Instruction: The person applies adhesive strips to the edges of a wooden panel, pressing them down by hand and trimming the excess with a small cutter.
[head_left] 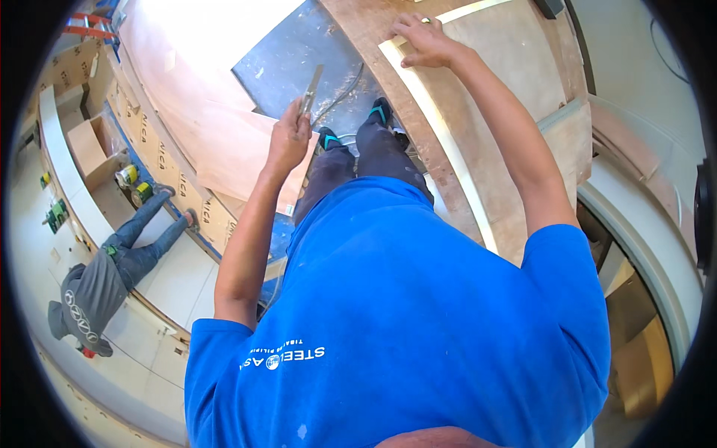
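My left hand [290, 140] is closed around a thin tool with a flat metal blade [314, 84] that points up and away from me. Its exact kind is hard to make out. At the near-left corner of a pale panel, my right hand [426, 43] rests with fingers spread, thumb apart from them. Beneath that hand a pale yellowish strip [441, 127] runs along the panel's edge. The panel [500, 67] lies on a brown wooden work surface [358, 22].
Large pinkish-brown sheets [202, 127] lie on my left beside a dark, dusty board [291, 45]. A cable [345, 93] crosses that board near my feet. Far left, another person [112, 276] bends near white cabinets and green power tools [55, 216]. A red ladder [88, 30] stands behind.
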Tool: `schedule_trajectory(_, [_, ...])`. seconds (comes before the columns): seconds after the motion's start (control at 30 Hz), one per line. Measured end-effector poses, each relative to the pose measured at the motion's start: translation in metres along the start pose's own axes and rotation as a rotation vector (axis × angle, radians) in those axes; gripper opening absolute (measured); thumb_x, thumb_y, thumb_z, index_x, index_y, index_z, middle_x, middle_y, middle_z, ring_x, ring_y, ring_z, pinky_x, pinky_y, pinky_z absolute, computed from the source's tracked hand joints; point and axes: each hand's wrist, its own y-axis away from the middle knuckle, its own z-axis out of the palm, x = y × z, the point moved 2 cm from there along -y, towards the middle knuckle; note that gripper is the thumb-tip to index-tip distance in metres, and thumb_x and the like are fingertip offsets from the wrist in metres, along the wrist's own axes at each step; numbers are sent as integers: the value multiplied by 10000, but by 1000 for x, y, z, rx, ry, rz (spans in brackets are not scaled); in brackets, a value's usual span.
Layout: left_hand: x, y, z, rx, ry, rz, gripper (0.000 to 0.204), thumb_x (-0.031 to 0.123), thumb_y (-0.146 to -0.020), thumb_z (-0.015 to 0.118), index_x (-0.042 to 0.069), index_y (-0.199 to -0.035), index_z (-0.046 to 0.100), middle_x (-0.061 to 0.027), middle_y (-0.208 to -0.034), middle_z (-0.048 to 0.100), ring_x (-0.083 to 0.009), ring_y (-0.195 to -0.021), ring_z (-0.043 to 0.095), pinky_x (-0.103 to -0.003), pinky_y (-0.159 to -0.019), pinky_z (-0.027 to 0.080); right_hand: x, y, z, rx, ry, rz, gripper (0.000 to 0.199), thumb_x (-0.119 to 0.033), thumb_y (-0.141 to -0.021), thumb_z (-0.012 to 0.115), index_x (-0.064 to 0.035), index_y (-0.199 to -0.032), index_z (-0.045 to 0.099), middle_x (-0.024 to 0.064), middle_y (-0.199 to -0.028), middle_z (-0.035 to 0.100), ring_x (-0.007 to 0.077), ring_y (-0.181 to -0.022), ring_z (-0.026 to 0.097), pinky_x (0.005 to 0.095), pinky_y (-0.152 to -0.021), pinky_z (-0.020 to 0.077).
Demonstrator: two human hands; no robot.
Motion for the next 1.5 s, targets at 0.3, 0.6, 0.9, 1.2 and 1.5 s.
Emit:
schedule_trajectory(0.3, [50, -29, 48, -19, -339, 393, 486, 89, -989, 519, 192, -1464, 541, -208, -1024, 650, -419, -925, 652, -489, -785, 524, 17, -5, 3, -22, -134, -43, 693, -273, -649, 876, -239, -1277, 586, 6, -1321, 519, 302, -1417, 362, 561, -1151, 188])
schedule_trajectory(0.6, [64, -64, 66, 16, -365, 411, 568, 41, -981, 480, 151, -1537, 447, -229, -998, 621, -442, -923, 629, -510, -806, 500, 69, 44, -14, 736, -172, 161, 565, -299, -841, 778, -62, -1322, 599, 180, -1423, 567, 365, -1340, 515, 481, -1123, 406])
schedule_trajectory(0.9, [133, -111, 98, -29, -318, 458, 606, 39, -965, 477, 241, -1537, 473, -234, -986, 626, -442, -886, 639, -522, -795, 496, 83, 72, 23, 827, 110, 772, 625, -310, -998, 555, 20, -1511, 416, 284, -1614, 303, 460, -1499, 267, 591, -1205, 190])
schedule_trajectory(1.2, [224, -197, 163, -226, -363, 462, 687, 10, -916, 497, 241, -1559, 425, -201, -1315, 634, -413, -1086, 664, -495, -892, 545, 64, 65, 9, 770, 114, 844, 583, -274, -1019, 468, 52, -1499, 415, 309, -1607, 305, 477, -1510, 243, 609, -1201, 171])
schedule_trajectory(1.5, [278, -255, 221, -217, -288, 616, 589, 79, -921, 561, 101, -1503, 475, -227, -1303, 638, -442, -1084, 671, -506, -903, 557, 68, 66, 3, 759, 111, 854, 609, -275, -967, 503, 45, -1482, 441, 313, -1601, 315, 492, -1494, 261, 626, -1181, 188])
